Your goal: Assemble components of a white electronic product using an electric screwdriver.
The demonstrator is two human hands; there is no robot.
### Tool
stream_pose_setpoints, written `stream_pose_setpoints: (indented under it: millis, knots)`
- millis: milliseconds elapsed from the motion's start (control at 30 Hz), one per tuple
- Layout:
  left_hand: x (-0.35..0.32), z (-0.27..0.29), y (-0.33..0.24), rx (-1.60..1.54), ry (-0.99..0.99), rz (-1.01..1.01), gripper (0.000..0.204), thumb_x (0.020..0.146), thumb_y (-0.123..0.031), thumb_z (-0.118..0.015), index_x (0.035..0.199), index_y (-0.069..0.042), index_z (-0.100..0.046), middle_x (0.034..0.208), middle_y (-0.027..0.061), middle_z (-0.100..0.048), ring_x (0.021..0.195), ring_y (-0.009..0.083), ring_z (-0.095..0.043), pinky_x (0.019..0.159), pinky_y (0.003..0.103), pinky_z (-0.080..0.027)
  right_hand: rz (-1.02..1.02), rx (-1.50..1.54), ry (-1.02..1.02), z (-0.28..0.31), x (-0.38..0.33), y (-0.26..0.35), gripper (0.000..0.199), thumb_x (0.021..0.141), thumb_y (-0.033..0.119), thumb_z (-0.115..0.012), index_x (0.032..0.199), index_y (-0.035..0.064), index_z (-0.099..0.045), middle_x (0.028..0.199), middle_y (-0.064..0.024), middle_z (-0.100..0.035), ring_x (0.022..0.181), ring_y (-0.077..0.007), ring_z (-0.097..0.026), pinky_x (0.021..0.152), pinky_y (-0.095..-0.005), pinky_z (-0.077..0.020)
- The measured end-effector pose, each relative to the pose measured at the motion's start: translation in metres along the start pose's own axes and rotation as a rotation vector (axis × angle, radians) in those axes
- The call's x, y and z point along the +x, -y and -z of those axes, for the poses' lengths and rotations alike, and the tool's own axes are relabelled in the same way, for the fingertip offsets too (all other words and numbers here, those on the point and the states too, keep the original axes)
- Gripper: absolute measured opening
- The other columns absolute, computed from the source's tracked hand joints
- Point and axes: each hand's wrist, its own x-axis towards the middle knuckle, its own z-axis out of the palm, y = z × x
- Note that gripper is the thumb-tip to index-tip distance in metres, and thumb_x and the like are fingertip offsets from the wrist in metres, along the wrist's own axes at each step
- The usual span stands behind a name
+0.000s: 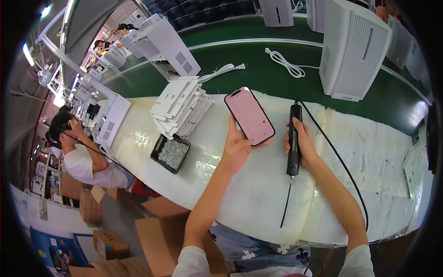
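My left hand (239, 147) holds up a smartphone (249, 116) with a pink lit screen, its fingers wrapped round the lower edge. To the right, my right hand (302, 142) is closed round the black body of an electric screwdriver (294, 159). The long thin bit of that tool points back toward me over the white-covered bench (244, 198). From its far end a black cable (344, 164) curves down along the right. Left of the phone lies a stack of white plastic panels (182, 105), and just below it stands a black tray (155, 159) full of small screws (172, 152).
A green conveyor (230, 46) runs behind the bench, carrying white appliance housings (353, 51) and coiled white power cords (284, 63). Another white housing (114, 121) rests at the bench's left end, near a seated co-worker (90, 157). Cardboard boxes (159, 237) stand below the bench at left.
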Motion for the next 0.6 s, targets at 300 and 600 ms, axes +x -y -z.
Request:
stream_pose_setpoints:
  millis: [300,600]
  knots:
    - [-0.0048,0.0047,0.0037,-0.022,0.029,0.011,0.089,0.089,0.0,-0.056,0.155,-0.028,-0.003,0.152,0.0134,-0.039,0.132,0.0364,-0.052,0.101,0.063,-0.05,-0.009,0.006,-0.011,0.0006,-0.0024,-0.001,0.042,0.103,0.046,-0.049,0.111,0.0047,-0.046,0.068,-0.0047,-0.053,0.048,-0.0148,-0.051,0.045,-0.031,-0.0448]
    - [0.0003,0.0047,0.0063,-0.071,-0.105,0.004,0.056,0.1,-0.022,-0.051,0.149,-0.019,-0.022,0.149,0.0183,-0.045,0.13,0.0403,-0.054,0.104,0.054,-0.048,-0.007,-0.001,0.012,0.0021,-0.0021,-0.0033,0.045,0.101,0.048,-0.053,0.112,0.0044,-0.046,0.07,-0.005,-0.053,0.049,-0.0151,-0.053,0.046,-0.0317,-0.0472]
